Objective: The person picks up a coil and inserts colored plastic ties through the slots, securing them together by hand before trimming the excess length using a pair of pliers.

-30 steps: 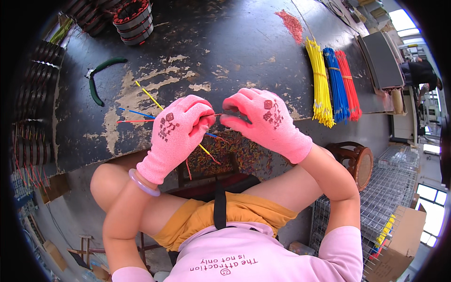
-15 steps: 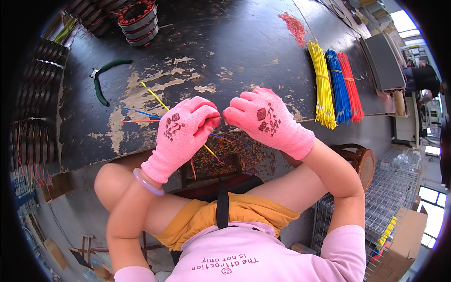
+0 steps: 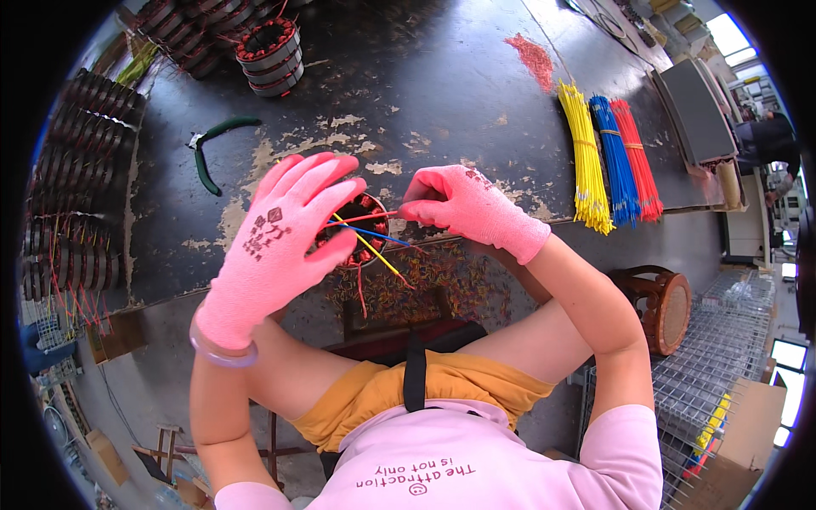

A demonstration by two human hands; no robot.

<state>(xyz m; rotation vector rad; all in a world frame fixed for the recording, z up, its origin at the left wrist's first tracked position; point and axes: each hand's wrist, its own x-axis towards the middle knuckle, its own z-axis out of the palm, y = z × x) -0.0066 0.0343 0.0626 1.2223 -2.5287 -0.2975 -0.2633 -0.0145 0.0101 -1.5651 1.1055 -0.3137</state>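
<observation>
My right hand [image 3: 467,206], in a pink glove, pinches the end of a red wire [image 3: 365,218] above the table's near edge. Beneath the wires is a round motor stator [image 3: 371,204] with red windings, partly hidden by my left hand [image 3: 285,228]. That hand, gloved in pink too, has its fingers spread and hovers over the stator's left side. A blue wire [image 3: 380,234] and a yellow wire [image 3: 378,257] reach out from under it toward the lower right. Another thin red lead [image 3: 361,293] hangs down past the edge.
Green-handled cutters [image 3: 204,153] lie open at left on the worn black table [image 3: 459,85]. Stators [image 3: 270,55] stand stacked at the far left. Tied bundles of yellow wires [image 3: 585,157], blue wires [image 3: 614,161] and red wires [image 3: 637,161] lie at right. Below, coloured scraps [image 3: 459,285] fill a container.
My left hand has opened and moved left, uncovering the stator. My right hand has shifted slightly, and the red wire now shows stretched to its fingertips.
</observation>
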